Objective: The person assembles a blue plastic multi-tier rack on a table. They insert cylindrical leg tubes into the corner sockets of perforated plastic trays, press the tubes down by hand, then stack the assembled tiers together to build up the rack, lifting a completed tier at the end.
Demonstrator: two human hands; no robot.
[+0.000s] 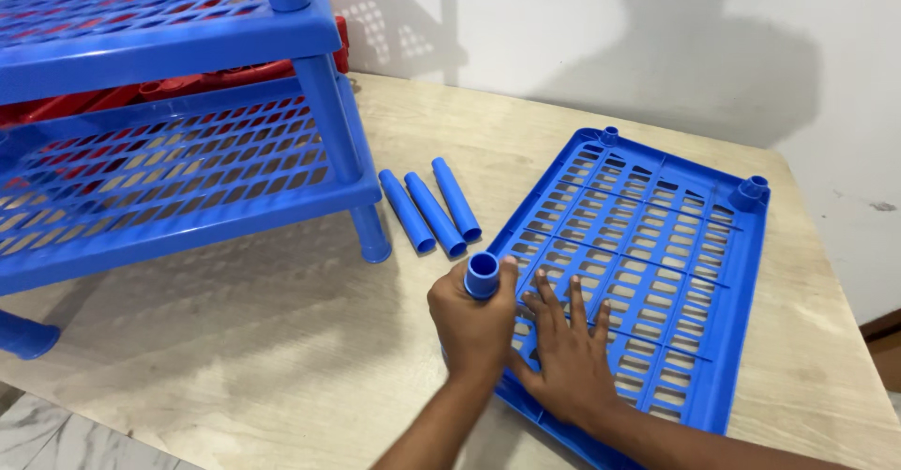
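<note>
Two hands work low in the middle of the frame. The left hand (472, 324) is wrapped tight around a short blue plastic tube (482, 276), held upright with its open end toward the camera, at the near left corner of a blue slatted shelf panel (657, 235) that lies flat on the wooden table (282, 357). The right hand (568, 353) holds nothing; its fingers are spread wide and pressed flat on the panel's grid. The tube's lower end is hidden behind the fist, so I cannot tell whether it sits square in a corner socket; if it leans, pressing down could jam it or tip the panel up off the table. Just beyond, three loose blue tubes (432, 212) lie side by side and could roll if the panel is shoved. Farther, at upper left, a blue assembled rack (188, 179) stands close enough for an elbow to knock it.
</note>
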